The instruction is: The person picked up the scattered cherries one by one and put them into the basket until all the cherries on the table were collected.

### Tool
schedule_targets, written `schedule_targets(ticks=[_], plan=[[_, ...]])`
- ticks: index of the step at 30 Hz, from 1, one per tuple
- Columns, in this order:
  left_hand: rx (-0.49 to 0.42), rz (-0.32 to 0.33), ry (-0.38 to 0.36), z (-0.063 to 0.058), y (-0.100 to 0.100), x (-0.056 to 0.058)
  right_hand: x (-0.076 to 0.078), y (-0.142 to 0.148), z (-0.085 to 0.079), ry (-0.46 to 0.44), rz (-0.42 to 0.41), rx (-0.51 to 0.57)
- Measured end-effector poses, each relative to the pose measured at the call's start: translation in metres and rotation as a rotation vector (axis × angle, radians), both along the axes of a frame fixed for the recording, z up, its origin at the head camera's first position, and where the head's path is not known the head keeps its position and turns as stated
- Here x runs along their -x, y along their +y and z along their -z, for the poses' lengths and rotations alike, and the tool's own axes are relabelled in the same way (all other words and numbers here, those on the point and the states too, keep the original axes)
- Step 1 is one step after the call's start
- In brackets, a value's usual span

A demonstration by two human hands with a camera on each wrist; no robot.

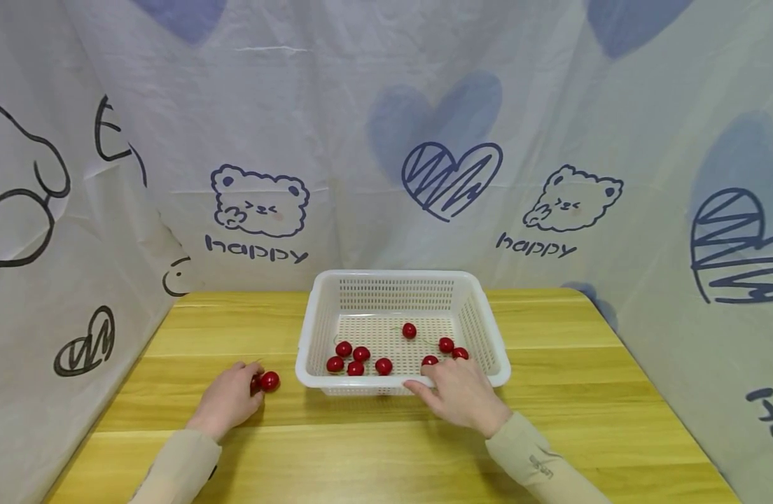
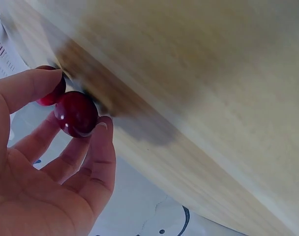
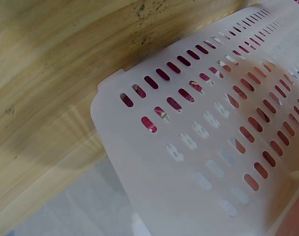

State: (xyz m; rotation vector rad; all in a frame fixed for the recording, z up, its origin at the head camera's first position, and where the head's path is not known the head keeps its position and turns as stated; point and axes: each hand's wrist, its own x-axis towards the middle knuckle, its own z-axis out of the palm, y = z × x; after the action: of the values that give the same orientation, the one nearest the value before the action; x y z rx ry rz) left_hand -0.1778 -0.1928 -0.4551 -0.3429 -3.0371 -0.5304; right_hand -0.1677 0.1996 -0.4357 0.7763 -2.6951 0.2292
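Observation:
At the left, my left hand curls its thumb and fingers round a dark red cherry just above or on the table. A second cherry lies right beside it, partly behind the thumb in the left wrist view. My right hand grips the near rim of a white plastic basket, fingers over the inside and thumb outside. Several red cherries lie on the basket floor, among them a cherry with its stem showing and a cherry close to the right fingers.
The basket stands at the middle back of a wood-grain table. Behind and at both sides hangs a pale curtain printed with hearts and bears. In the right wrist view, red shows through the slots of the basket wall.

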Motion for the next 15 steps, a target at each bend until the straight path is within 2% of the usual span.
schedule_targets(ticks=[7, 15], plan=[[-0.001, -0.01, -0.009, -0.0003, -0.0008, -0.0004, -0.001, -0.0006, -0.0015, -0.012, 0.007, -0.008], [-0.014, -0.018, -0.028, 0.0028, -0.0034, 0.0041, 0.0001, -0.0004, 0.0001, -0.015, 0.013, -0.013]])
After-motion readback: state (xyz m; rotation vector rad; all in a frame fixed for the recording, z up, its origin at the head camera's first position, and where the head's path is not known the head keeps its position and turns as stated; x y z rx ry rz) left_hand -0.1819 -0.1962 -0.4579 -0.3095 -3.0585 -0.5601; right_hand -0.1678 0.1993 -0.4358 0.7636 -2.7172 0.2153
